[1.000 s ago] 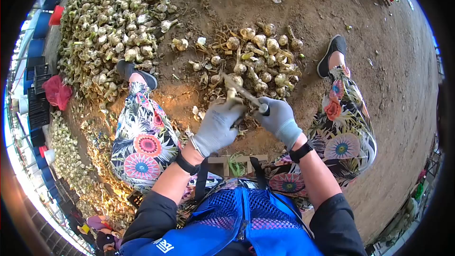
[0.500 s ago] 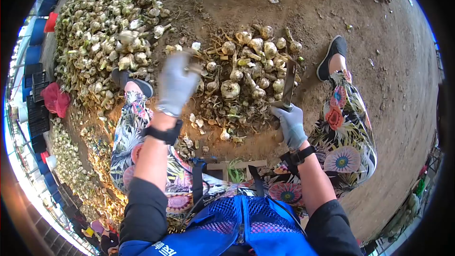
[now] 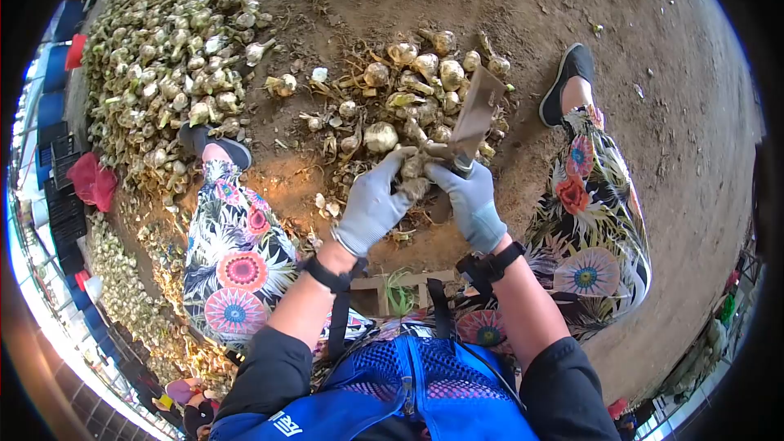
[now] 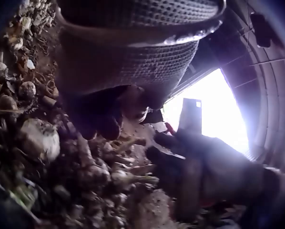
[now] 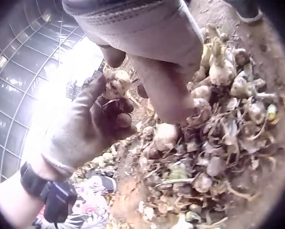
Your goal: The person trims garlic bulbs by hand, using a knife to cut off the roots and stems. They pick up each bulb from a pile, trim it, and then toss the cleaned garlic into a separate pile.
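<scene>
My left hand (image 3: 371, 204) pinches a garlic bulb (image 5: 115, 84) just above the small pile (image 3: 416, 98); my right hand (image 3: 469, 196) grips a knife (image 3: 476, 114), blade raised beside it. I judge trimming is in hand; next, the blade must meet the bulb's stalk cleanly.

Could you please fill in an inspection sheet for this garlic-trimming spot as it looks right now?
Surface: bare dirt floor.
Job's things: garlic bulb held in the left hand; knife in the right hand, blade up.
Clutter: small pile of bulbs and husks ahead; big heap on the left.
Grippers: both gloved, both gripping.
Cables: nothing seen.
Surroundings: crates, red bag, wooden stool under the person.
</scene>
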